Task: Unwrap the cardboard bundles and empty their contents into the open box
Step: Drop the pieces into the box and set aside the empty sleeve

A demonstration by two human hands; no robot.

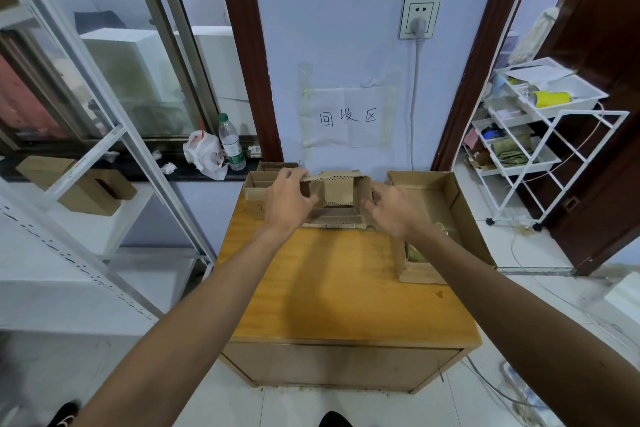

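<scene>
Table: cardboard bundle; open box, greenish contents

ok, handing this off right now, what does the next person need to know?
Hands: left grip holds the bundle at its left end, right grip at its right end.
Things: bundle is over the far end of the table, flaps partly opened. The open box sits on the table's right side, with greenish contents inside, partly hidden by the right arm. More cardboard lies far left.
Done: unwrapping started.
Left: finish opening, tip contents into the open box. Can't tell if more bundles wait.
</scene>
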